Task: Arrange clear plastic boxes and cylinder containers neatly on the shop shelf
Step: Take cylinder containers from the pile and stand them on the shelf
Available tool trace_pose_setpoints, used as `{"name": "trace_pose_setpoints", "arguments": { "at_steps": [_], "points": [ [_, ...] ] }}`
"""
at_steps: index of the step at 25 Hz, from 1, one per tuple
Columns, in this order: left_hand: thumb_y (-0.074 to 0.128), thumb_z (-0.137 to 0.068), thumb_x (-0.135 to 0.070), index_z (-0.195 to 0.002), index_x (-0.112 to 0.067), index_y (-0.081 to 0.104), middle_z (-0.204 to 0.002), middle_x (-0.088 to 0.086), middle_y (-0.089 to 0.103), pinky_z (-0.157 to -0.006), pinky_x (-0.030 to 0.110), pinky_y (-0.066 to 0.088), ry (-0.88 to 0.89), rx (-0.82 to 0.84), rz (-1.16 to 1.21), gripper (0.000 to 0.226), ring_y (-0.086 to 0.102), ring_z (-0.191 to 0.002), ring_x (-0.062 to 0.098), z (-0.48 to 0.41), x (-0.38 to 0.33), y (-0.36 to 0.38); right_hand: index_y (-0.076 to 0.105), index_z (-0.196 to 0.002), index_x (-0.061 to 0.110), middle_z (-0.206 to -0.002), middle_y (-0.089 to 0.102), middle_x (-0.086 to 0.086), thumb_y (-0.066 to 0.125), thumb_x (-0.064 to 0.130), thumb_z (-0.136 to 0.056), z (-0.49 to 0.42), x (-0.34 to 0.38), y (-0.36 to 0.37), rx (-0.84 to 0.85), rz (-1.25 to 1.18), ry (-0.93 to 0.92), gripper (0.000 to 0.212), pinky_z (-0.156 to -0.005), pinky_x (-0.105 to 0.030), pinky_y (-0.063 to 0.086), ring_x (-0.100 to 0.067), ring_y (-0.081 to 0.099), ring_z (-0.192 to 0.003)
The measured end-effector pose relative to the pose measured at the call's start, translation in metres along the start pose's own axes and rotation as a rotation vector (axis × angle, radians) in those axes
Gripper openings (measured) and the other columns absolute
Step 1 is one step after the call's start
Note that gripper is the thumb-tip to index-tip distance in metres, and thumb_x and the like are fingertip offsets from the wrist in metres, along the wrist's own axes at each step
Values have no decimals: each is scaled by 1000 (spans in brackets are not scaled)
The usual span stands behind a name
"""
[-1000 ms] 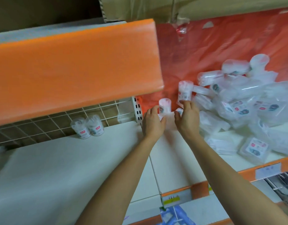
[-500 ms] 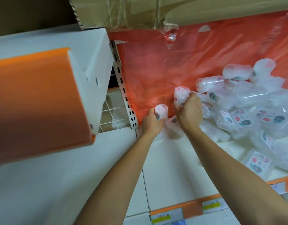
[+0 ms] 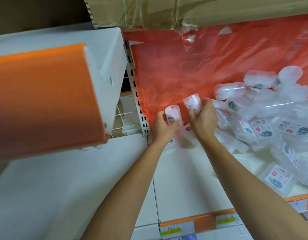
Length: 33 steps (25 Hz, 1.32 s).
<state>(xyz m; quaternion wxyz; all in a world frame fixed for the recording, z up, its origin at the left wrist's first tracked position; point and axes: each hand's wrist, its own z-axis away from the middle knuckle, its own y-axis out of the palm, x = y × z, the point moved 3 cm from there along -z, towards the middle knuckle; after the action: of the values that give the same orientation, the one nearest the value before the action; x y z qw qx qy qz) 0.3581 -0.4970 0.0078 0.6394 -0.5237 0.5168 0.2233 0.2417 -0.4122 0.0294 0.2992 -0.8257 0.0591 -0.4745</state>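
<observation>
My left hand [image 3: 162, 127] grips a small clear cylinder container [image 3: 172, 113] that stands upright near the shelf's back left corner. Just to its right, my right hand [image 3: 204, 118] grips a second clear cylinder container [image 3: 192, 103], held a little higher. Flat clear plastic boxes [image 3: 186, 134] lie on the white shelf [image 3: 184, 179] under and between both hands. A loose heap of clear boxes and cylinders [image 3: 264, 118] with stickers fills the right side of the shelf.
An orange upper shelf edge [image 3: 42, 101] juts out at the left, level with my head. A slotted white upright [image 3: 137, 104] and an orange plastic sheet [image 3: 201, 66] back the shelf. A cardboard box [image 3: 167, 11] sits above. Orange price strip [image 3: 201, 220] marks the front edge.
Both hands lifted from the flat boxes and each took hold of a cylinder. The view shifted right, so the two cylinders on the left shelf went out of sight.
</observation>
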Motion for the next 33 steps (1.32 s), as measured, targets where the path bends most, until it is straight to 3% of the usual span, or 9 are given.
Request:
{"name": "trace_pose_setpoints", "arguments": {
  "at_steps": [3,6,10,13,17,22,25,27,33],
  "points": [
    [68,-81,-35,-107,-25,54,-93,-10,62,-79,30,50,-27,-64,106,31,61,-88,12,2,8,-13,45,-114,7,-105,62,-11,58,27,-79,12,10,2,21,-176,-57,42,-76,-36,48,-30,62,-86],
    [62,-78,-45,-106,-29,56,-99,-7,65,-85,39,53,-54,-74,179,33,63,-92,15,10,17,-29,45,-120,2,-112,60,-11,59,16,-84,36,23,12,65,-294,-95,41,-80,-36,47,-23,59,-91],
    [61,-87,-38,-117,-24,55,-102,-7,63,-85,29,50,-97,-91,252,34,61,-95,12,22,34,-60,42,-124,10,-102,58,11,53,20,-90,71,39,30,198,-449,-40,37,-79,-37,51,-5,58,-81],
    [62,-84,-44,-106,-24,53,-101,-5,64,-88,34,50,-123,-124,267,31,62,-95,14,28,54,-88,41,-121,13,-92,51,22,63,23,-86,92,54,45,277,-465,-15,42,-71,-14,45,6,54,-81],
    [65,-62,-54,-97,-29,52,-100,-3,66,-87,41,53,-120,-94,294,45,63,-91,15,43,72,-130,41,-117,9,-87,53,16,69,22,-81,123,79,71,331,-483,22,47,-62,-7,39,2,55,-77],
    [70,-54,-41,-122,-28,51,-109,-11,60,-78,16,47,-31,-76,225,71,59,-96,6,56,91,-188,52,-107,19,-94,61,5,66,29,-76,155,108,97,279,-543,-20,35,-70,-14,43,-6,58,-82],
    [75,-58,-28,-118,-30,47,-105,-11,59,-81,22,49,-98,-143,264,66,59,-95,10,62,109,-221,54,-104,19,-85,60,11,65,23,-80,172,121,112,271,-524,24,26,-64,-18,40,-2,55,-75],
    [72,-55,-26,-107,-30,49,-100,-12,60,-84,29,51,-125,-179,305,58,60,-91,10,64,121,-239,50,-117,17,-89,61,7,63,23,-83,183,126,122,292,-508,94,37,-63,-17,39,1,54,-75],
    [62,-50,-15,-105,-34,62,-112,0,64,-79,25,50,-106,-120,323,58,60,-100,15,71,148,-276,40,-128,15,-93,63,-2,57,19,-87,216,137,152,420,-506,124,45,-68,-21,45,-14,60,-81]
  ]
}}
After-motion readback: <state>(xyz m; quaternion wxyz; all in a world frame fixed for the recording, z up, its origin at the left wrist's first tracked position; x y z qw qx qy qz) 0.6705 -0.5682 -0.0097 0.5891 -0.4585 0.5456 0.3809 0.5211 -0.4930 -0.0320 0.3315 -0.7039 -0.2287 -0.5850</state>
